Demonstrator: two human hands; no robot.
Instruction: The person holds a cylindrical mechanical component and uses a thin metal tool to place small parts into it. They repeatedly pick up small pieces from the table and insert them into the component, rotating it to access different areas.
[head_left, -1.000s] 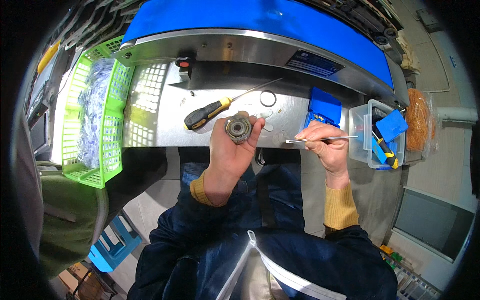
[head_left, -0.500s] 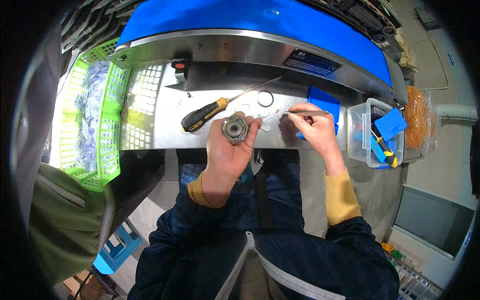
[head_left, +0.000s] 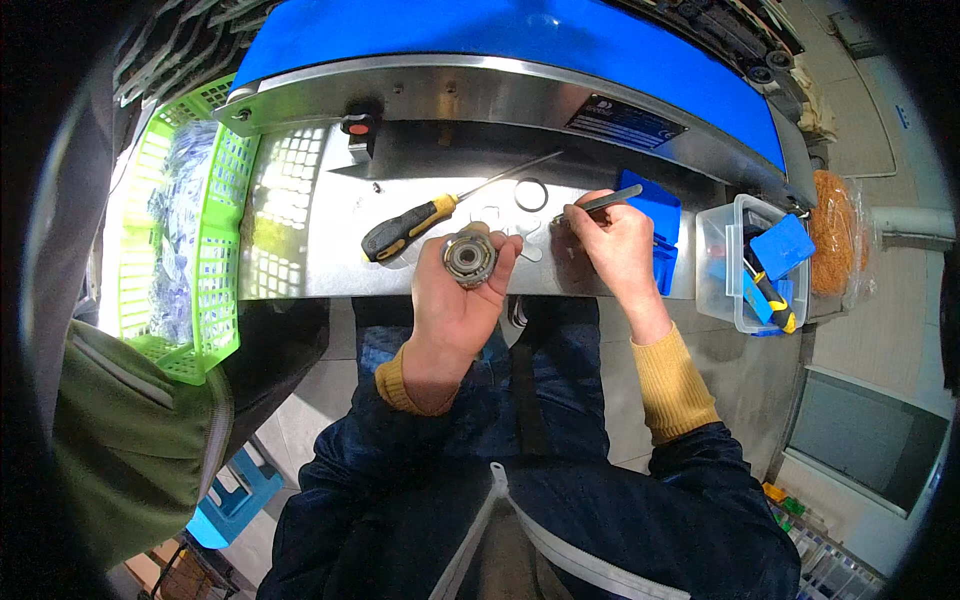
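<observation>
Steel ledge (head_left: pixel 330 272) is catching bright light beneath a blue-topped machine (head_left: pixel 500 35). Over its near side, a round metal part (head_left: pixel 469 259) is sitting in my left hand (head_left: pixel 452 318), ringed end facing up; thumb and fingers are curling around it. My right hand (head_left: pixel 618 248) is pinching a slim metal tool (head_left: pixel 617 197), one end poking out to the upper right; fingertips are hovering low by the ledge, contact I cannot tell. Between and beyond both hands, a dark ring (head_left: pixel 531 195) is lying flat. Left of it, a yellow-and-black screwdriver (head_left: pixel 410 230) is pointing its shaft up and right. Just beside my right hand, a blue box (head_left: pixel 664 222) is standing open. Farther right, a clear tub (head_left: pixel 718 270) is holding a blue case (head_left: pixel 782 247); far left, a green basket (head_left: pixel 222 235) is holding plastic-wrapped goods (head_left: pixel 178 240).
</observation>
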